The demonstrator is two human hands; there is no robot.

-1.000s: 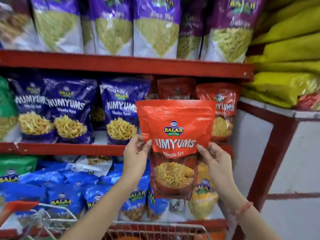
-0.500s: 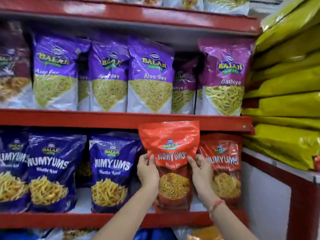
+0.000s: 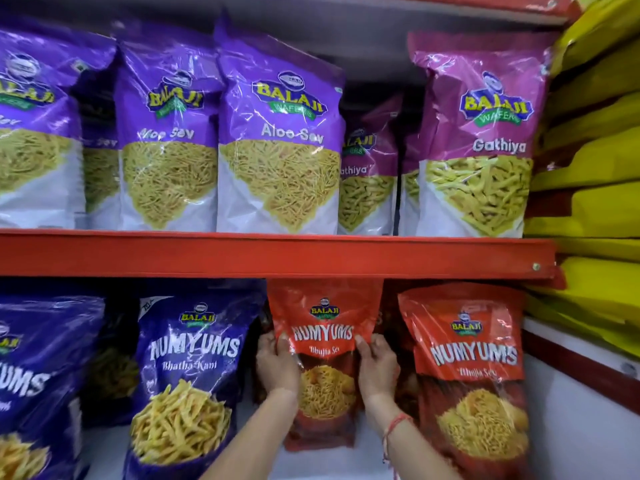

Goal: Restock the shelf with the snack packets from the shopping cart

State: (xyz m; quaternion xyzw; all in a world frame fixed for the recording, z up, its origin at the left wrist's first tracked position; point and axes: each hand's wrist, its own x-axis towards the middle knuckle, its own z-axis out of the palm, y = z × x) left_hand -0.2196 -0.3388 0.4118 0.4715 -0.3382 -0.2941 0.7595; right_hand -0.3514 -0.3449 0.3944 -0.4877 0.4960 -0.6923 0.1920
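A red Numyums Bhujia Sev packet (image 3: 323,344) stands upright on the lower shelf, under the red shelf edge (image 3: 277,252). My left hand (image 3: 277,363) grips its left side and my right hand (image 3: 377,367) grips its right side. The packet sits between a blue Numyums packet (image 3: 188,375) on its left and another red Numyums packet (image 3: 471,368) on its right. The shopping cart is out of view.
Purple Aloo Sev packets (image 3: 280,140) and a pink Gathiya packet (image 3: 481,140) fill the upper shelf. Yellow bags (image 3: 595,150) are stacked at the right. A white and red frame (image 3: 581,393) stands at the lower right.
Both hands carried the red packet up from near the cart and back into the lower shelf. The view rose, so the cart and bottom shelf dropped out of sight.
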